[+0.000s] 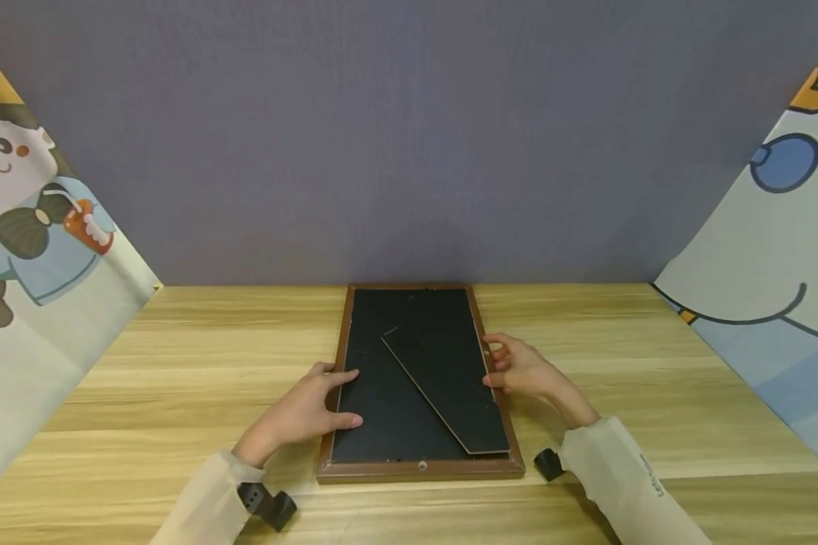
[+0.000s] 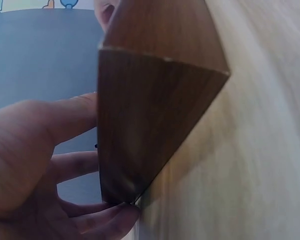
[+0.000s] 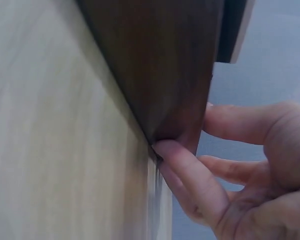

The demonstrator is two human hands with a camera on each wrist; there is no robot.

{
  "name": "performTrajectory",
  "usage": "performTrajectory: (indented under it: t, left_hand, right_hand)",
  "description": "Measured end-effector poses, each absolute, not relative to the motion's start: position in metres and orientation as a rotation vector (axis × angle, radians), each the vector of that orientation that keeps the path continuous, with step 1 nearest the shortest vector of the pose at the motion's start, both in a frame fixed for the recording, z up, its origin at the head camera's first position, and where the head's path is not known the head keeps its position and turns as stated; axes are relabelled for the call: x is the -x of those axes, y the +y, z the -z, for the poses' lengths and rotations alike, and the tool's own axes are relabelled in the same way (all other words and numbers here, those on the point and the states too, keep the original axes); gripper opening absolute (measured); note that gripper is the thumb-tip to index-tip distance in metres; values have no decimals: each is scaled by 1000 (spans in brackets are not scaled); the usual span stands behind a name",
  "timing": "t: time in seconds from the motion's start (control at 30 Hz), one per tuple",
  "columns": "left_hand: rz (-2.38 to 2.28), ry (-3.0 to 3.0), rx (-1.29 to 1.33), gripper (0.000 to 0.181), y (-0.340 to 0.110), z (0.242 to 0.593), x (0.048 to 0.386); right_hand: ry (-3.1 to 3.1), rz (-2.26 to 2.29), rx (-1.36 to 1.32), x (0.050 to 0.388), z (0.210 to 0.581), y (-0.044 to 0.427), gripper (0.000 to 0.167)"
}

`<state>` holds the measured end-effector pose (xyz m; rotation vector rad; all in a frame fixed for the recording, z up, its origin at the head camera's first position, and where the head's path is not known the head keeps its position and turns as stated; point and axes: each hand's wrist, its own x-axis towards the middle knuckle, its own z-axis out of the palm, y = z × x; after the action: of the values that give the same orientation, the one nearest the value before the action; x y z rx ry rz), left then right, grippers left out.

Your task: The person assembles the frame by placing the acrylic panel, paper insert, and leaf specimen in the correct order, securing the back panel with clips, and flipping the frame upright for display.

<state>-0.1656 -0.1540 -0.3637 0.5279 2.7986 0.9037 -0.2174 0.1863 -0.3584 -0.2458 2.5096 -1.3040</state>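
Observation:
A picture frame (image 1: 375, 471) with a brown wooden rim lies face down, its black backing up and its front hidden. On the backing sits a slanted black easel stand (image 1: 443, 382). My left hand (image 1: 300, 412) grips the left side, thumb and one finger over the top, other fingers (image 2: 112, 225) low against the outer edge. Across from it, my right hand (image 1: 528, 369) holds the right side between the thumb and fingers. In the right wrist view, fingertips (image 3: 172, 150) press the brown side (image 3: 160, 65) near the tabletop.
The frame rests on a light wood-grain table (image 1: 211, 363), its far end close to a grey wall panel (image 1: 409, 151). Cartoon-printed panels (image 1: 34, 250) flank the table on the left and right.

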Motion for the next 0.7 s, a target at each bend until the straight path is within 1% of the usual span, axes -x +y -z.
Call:
performTrajectory:
  t: [0.1,0.3,0.4,0.53,0.7]
  left_hand:
    - [-917,2802,-524,78,-154,363,166]
    - [-954,2786,-477,95,-154,363,168]
    - [-998,2766,-473,95,-157,363,170]
    - [-1050,2715,-506,90,-162,362,171]
    - [-1032,2644,-583,90,-168,359,169]
  right_hand:
    - [2502,1304,243,217,358,187,73]
    - [2499,1296,244,216,357,188,74]
    - [2501,1294,255,216,356,189,74]
    - [2501,1288,266,216,356,189,74]
    - [2496,1284,252,216,356,188,74]
